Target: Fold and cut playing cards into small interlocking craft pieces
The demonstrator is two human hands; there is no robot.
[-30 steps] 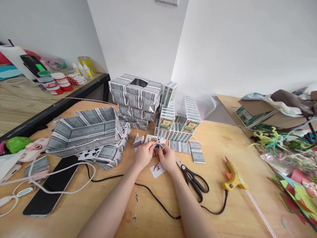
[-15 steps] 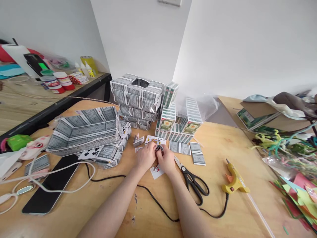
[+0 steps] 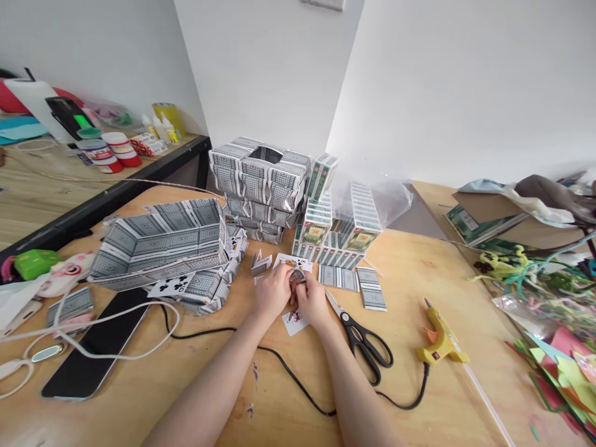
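Observation:
My left hand (image 3: 274, 293) and my right hand (image 3: 311, 301) meet at the middle of the table, fingers closed together on a small bent playing card (image 3: 298, 274) with a grey patterned back. Most of that card is hidden by the fingers. Beneath them a joker card (image 3: 294, 323) lies face up, and a king card (image 3: 291, 261) shows just beyond. To the left stands a folded card (image 3: 261, 263). Right of my hands, grey-backed cards (image 3: 339, 277) lie flat. Scissors (image 3: 358, 338) with black handles rest beside my right wrist.
A yellow glue gun (image 3: 440, 341) lies at right, its black cord crossing the table. Boxes made of cards (image 3: 261, 177) are stacked behind, beside packed card decks (image 3: 358, 217). An open card-covered tray (image 3: 162, 248) sits left, above a phone (image 3: 97, 347) and white cable.
Both hands stay in nearly the same place, with slight finger movement around the bent card. The view has shifted very slightly.

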